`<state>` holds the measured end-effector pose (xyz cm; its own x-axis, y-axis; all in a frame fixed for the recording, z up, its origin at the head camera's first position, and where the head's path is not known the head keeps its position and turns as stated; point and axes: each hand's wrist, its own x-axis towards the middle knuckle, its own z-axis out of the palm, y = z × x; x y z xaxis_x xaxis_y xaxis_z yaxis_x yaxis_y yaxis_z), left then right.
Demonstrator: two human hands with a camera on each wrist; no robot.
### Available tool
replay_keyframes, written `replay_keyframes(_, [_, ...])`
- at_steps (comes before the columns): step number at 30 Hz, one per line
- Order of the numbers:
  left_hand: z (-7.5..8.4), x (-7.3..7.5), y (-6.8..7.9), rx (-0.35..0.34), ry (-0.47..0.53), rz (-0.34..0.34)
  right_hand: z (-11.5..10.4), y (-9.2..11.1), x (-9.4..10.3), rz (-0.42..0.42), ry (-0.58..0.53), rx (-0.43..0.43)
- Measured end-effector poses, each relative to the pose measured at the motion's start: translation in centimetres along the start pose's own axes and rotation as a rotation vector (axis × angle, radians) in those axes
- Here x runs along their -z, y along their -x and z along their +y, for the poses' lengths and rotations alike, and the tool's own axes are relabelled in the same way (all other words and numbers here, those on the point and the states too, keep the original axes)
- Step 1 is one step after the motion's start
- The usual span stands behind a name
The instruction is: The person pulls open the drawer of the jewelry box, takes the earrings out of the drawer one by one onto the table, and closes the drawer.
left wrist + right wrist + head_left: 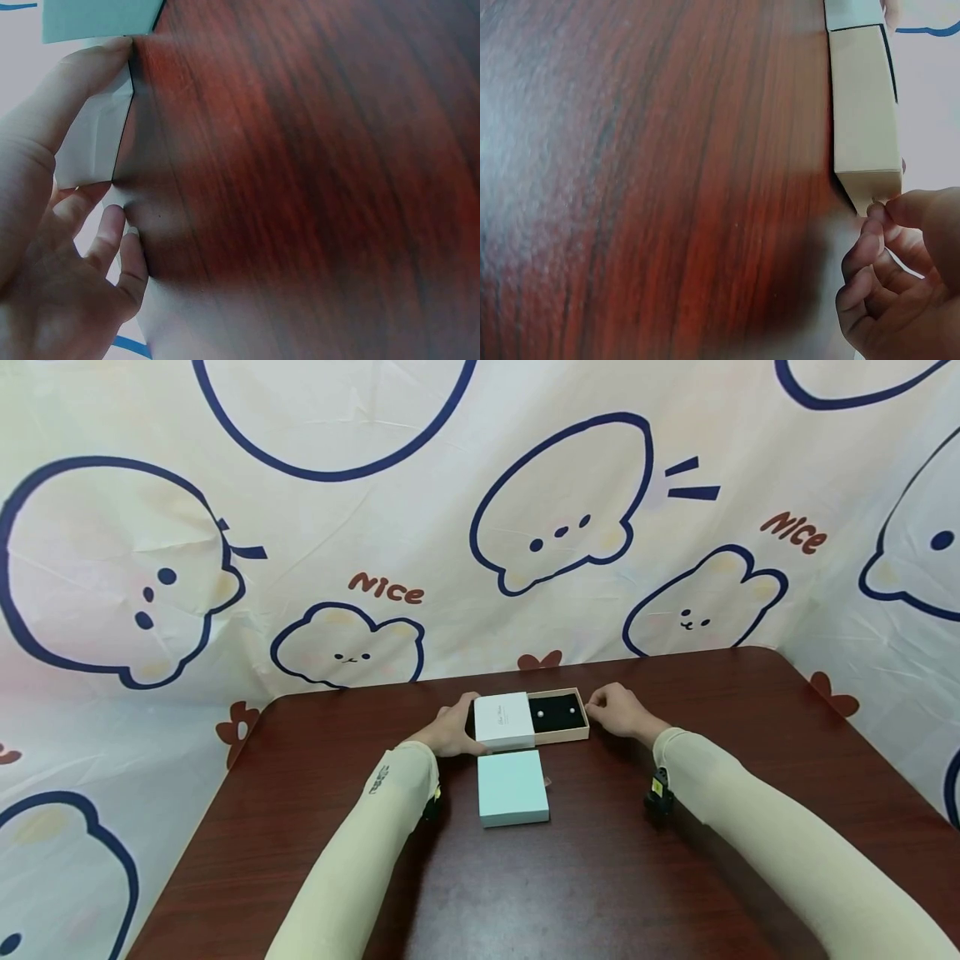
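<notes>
A white slide-out jewelry box point(502, 721) lies on the table, its kraft-coloured drawer point(865, 101) extended to the right. On the drawer's black pad point(556, 723) are two white, pearl-like stud earrings. My left hand point(450, 728) grips the white outer sleeve from its left side, thumb along the near side and fingers round the far side. With thumb and forefinger, my right hand point(619, 710) pinches at the middle of the drawer's right end; what lies between the fingertips is mostly hidden. A pale mint box point(513, 788) sits just in front of the white one.
The dark red-brown wooden table point(570, 877) has rounded far corners. Behind it hangs a pale cloth point(450, 527) with cartoon outlines. A small tab point(548, 782) sticks out from the mint box's right side.
</notes>
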<state>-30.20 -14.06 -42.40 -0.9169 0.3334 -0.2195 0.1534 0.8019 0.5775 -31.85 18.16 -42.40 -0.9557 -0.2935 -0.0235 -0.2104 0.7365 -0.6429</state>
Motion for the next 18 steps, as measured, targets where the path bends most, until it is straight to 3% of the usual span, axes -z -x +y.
replay_keyframes(18, [-0.08, -0.11, -0.03, 0.009, 0.005, 0.009, 0.46, 0.33, 0.15, 0.01, -0.021, 0.011])
